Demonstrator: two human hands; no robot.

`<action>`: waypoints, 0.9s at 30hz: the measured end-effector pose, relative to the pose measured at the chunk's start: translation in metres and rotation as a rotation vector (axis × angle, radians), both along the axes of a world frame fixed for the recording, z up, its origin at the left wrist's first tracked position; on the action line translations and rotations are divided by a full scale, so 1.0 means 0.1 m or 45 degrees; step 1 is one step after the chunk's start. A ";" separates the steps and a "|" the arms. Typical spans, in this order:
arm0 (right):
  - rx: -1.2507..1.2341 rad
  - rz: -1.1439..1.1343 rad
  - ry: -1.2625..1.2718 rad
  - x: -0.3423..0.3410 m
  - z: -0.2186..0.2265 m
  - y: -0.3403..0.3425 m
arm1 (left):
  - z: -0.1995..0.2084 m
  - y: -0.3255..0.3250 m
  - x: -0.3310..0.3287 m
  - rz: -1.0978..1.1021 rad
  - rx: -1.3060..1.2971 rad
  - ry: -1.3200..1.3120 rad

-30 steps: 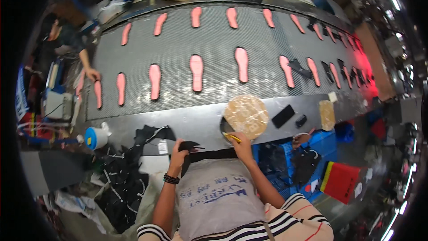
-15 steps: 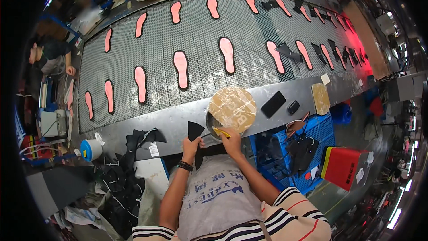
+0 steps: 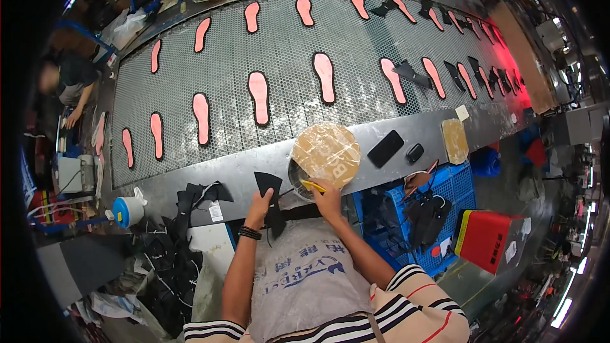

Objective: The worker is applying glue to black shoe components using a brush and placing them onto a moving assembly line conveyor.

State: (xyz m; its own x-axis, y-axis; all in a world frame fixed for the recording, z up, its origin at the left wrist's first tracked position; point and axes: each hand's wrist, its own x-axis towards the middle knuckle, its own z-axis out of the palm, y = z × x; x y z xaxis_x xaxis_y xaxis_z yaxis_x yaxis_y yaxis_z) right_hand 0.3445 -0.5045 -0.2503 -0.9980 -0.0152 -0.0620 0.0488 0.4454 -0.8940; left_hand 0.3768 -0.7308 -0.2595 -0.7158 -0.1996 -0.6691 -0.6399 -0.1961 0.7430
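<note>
My left hand (image 3: 258,208) grips a black piece of fabric (image 3: 268,184), with its wide end up and a dark strip hanging down beside the fingers. Close by, my right hand (image 3: 328,201) is closed on a yellow-handled tool (image 3: 312,185) at the near rim of a round metal pot (image 3: 296,182). The tool's working end is hard to make out. A brown taped cardboard disc (image 3: 327,152) covers most of the pot. On the mesh surface (image 3: 286,44) beyond lie two rows of pink, black-edged insoles (image 3: 258,97).
A black phone (image 3: 386,148), a small dark case (image 3: 414,152) and a tan pad (image 3: 455,141) lie right of the pot. Left stand a blue-and-white tub (image 3: 129,212) and black scraps (image 3: 197,198). Below right is a blue crate (image 3: 462,194). Other people work across and left.
My left hand has shifted a little left with the black fabric, and more of its hanging strip shows. My right hand stays at the pot. A co-worker at far left has lowered an arm.
</note>
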 end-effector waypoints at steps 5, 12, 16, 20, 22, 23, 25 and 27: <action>0.191 0.198 0.079 0.07 -0.16 0.01 | -0.04 -0.33 -0.08 -0.167 0.080 0.085; -0.773 0.075 -0.563 -0.13 0.10 0.27 | 0.33 -0.25 -0.22 -0.505 0.138 -0.146; -0.524 0.335 -0.077 -0.33 0.54 0.09 | 0.46 -0.27 -0.11 -0.706 0.389 -0.254; -0.456 0.555 0.025 -0.40 0.65 0.03 | 0.60 -0.21 -0.13 -0.814 0.359 -0.288; -0.427 0.603 0.046 -0.38 0.67 0.00 | 0.67 -0.20 -0.14 -0.819 0.333 -0.298; -0.392 0.645 0.068 -0.37 0.68 0.00 | 0.70 -0.20 -0.15 -0.830 0.312 -0.308; -0.342 0.684 0.072 -0.33 0.65 0.02 | 0.70 -0.20 -0.13 -0.767 0.353 -0.309; -0.291 0.723 0.074 -0.29 0.64 0.08 | 0.65 -0.22 -0.10 -0.704 0.396 -0.312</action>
State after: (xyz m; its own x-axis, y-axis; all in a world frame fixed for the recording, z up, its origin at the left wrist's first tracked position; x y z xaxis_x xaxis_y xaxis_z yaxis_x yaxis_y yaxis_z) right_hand 0.3158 -0.4970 -0.1859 -0.8317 -0.5519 0.0600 -0.1918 0.1842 -0.9640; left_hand 0.3671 -0.7532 -0.1948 -0.4779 0.3800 -0.7919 -0.8501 0.0271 0.5260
